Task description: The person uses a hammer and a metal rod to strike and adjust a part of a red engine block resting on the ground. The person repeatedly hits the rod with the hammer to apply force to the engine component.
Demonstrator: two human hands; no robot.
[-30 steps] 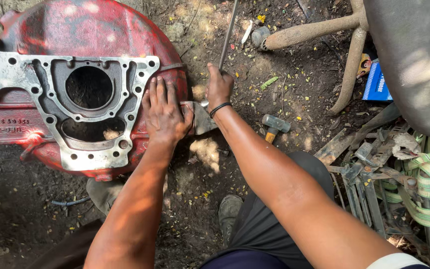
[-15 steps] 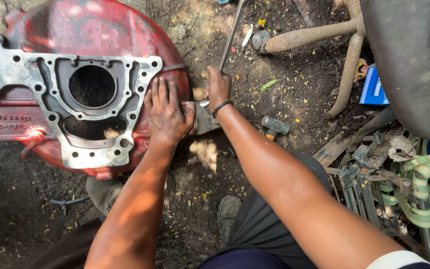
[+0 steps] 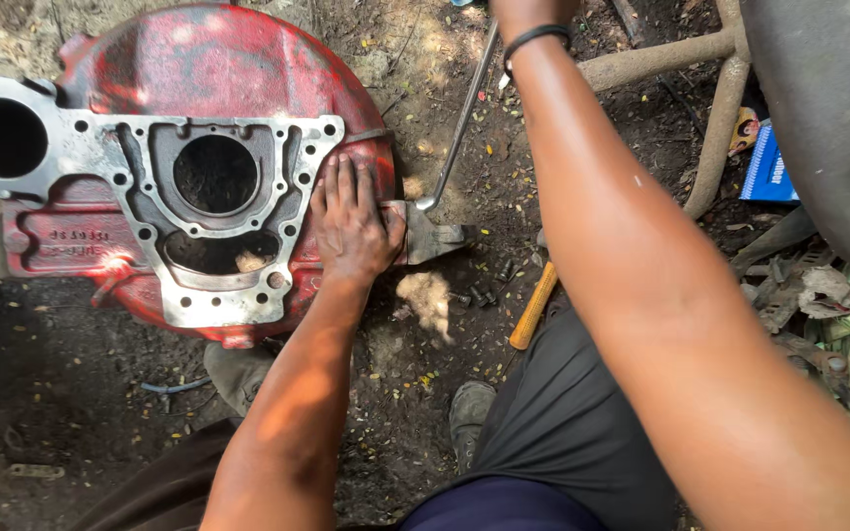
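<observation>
My left hand [image 3: 351, 221] lies flat, fingers spread, on the right edge of the red engine housing [image 3: 189, 167] at centre-left. My right arm reaches beyond the top edge; its grip cannot be told.

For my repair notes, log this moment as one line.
left hand: flat on red housing | right hand: out of frame, wristband visible | metal rod: near housing | hammer handle: on ground

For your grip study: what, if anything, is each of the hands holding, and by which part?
The left hand lies flat on the red housing at its right edge, gripping nothing. The right hand is out of frame, so its hold cannot be told.
</observation>
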